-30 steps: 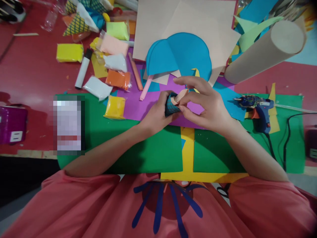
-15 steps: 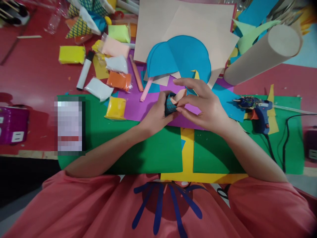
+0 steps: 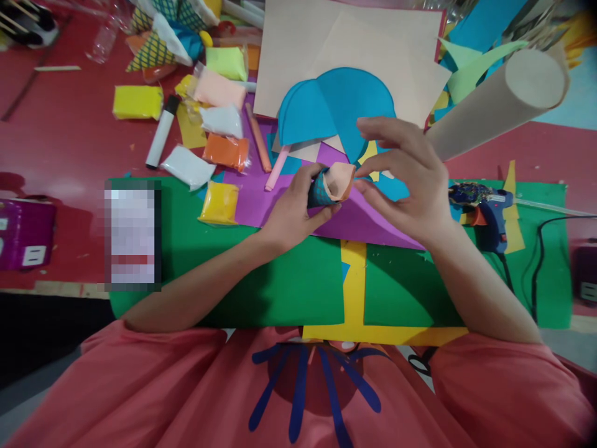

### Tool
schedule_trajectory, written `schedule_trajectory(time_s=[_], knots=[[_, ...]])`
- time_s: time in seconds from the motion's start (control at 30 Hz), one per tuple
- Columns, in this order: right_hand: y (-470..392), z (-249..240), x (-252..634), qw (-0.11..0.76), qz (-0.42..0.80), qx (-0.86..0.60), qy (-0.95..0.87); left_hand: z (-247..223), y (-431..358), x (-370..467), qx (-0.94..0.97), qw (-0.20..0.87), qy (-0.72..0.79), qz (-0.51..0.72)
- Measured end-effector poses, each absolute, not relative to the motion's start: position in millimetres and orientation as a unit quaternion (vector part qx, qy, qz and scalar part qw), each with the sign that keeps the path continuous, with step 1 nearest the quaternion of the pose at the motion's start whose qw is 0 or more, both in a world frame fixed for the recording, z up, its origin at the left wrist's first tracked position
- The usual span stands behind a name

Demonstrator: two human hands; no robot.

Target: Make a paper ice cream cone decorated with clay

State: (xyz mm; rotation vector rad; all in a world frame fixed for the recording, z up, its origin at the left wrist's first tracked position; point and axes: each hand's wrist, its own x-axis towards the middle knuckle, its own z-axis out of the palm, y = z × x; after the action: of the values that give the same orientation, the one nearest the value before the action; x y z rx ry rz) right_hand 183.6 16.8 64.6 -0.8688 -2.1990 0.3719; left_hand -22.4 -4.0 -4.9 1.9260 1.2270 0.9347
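Note:
My left hand [image 3: 293, 211] grips a small blue patterned paper cone [image 3: 319, 192] over the purple sheet [image 3: 261, 202]. A peach paper piece [image 3: 339, 179] sits rolled inside the cone's mouth. My right hand [image 3: 410, 180] is raised just right of the cone, thumb and forefinger pinching the peach paper's edge, the other fingers spread. Both forearms rest over the green sheet [image 3: 289, 280].
A blue glue gun [image 3: 485, 208] lies at the right with its cord. A cardboard tube [image 3: 494, 102] lies at the upper right. Peach sheets [image 3: 345, 43] and blue paper shapes [image 3: 336, 106] lie beyond my hands. Several clay packets [image 3: 219, 149] and a marker [image 3: 158, 134] lie at the left.
My right hand has lifted and shifted right, off the cone's top. The peach paper now shows more fully in the cone's mouth. My left hand has stayed nearly in place.

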Motion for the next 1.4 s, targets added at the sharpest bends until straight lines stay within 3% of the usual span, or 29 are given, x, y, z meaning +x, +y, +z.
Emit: schedule_trajectory(time_s=[0.37, 1.4], knots=[[21, 74, 187, 0.24, 0.222, -0.337, -0.883, -13, -2, -24, 0.765, 0.279, 0.46, 0.353], [21, 65, 187, 0.206, 0.266, -0.269, -0.902, 4, -5, -24, 0.81, 0.269, 0.471, 0.224]])
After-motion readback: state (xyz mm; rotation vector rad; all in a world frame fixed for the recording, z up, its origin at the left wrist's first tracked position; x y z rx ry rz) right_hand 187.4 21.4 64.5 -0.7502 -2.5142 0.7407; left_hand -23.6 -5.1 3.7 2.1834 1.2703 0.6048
